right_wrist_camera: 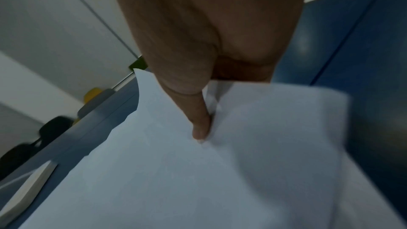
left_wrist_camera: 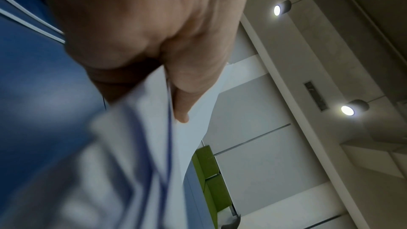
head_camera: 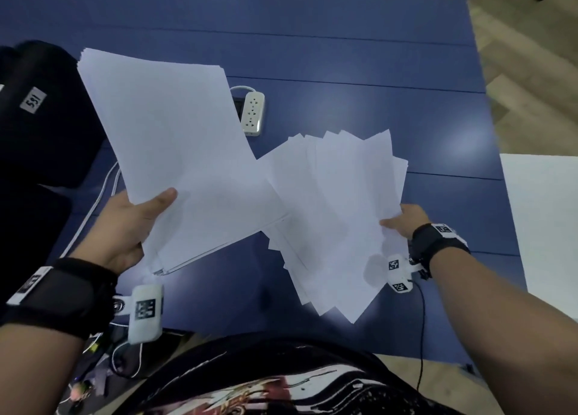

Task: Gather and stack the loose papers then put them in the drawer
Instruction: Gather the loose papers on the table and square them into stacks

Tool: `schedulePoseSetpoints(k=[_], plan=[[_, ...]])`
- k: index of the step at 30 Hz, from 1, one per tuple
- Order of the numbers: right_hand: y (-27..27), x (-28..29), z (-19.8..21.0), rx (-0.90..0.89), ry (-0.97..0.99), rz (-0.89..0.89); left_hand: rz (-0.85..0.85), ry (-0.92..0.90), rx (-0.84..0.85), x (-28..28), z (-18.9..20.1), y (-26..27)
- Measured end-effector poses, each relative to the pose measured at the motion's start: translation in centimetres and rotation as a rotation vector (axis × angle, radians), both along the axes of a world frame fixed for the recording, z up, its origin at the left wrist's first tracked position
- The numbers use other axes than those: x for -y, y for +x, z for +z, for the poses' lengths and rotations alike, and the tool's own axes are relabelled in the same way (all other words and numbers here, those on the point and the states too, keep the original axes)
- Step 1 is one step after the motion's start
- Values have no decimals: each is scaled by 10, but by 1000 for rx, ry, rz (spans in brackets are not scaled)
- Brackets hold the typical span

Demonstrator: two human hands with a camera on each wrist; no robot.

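Two bundles of white paper are held above the blue table (head_camera: pixel 359 70). My left hand (head_camera: pixel 134 223) grips the squared stack (head_camera: pixel 175 151) at its near left edge, thumb on top; the left wrist view shows the thumb (left_wrist_camera: pixel 182 104) pressing the sheets (left_wrist_camera: pixel 141 145). My right hand (head_camera: pixel 406 219) pinches the fanned, uneven stack (head_camera: pixel 337 220) at its right edge. In the right wrist view the thumb (right_wrist_camera: pixel 198 124) lies on the top sheet (right_wrist_camera: pixel 198 180). The squared stack's near right corner overlaps the fanned one. No drawer is in view.
A white power strip (head_camera: pixel 252 112) lies on the table behind the papers, its cable (head_camera: pixel 103 192) running along the left. Black bags (head_camera: pixel 40 111) sit at the left. A white surface (head_camera: pixel 544 220) borders the table's right side.
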State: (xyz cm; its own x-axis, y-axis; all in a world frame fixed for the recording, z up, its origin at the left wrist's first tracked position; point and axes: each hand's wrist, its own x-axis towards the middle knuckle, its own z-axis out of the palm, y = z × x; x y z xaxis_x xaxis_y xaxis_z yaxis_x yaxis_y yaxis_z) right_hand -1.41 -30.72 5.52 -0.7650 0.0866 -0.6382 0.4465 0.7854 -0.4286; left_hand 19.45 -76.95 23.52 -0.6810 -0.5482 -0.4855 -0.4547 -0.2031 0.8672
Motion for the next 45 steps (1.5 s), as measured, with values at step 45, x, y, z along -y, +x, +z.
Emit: schedulePoseSetpoints(k=[45], plan=[[17,100,4,2,232,234,-8,19,68,-16,-9,29]])
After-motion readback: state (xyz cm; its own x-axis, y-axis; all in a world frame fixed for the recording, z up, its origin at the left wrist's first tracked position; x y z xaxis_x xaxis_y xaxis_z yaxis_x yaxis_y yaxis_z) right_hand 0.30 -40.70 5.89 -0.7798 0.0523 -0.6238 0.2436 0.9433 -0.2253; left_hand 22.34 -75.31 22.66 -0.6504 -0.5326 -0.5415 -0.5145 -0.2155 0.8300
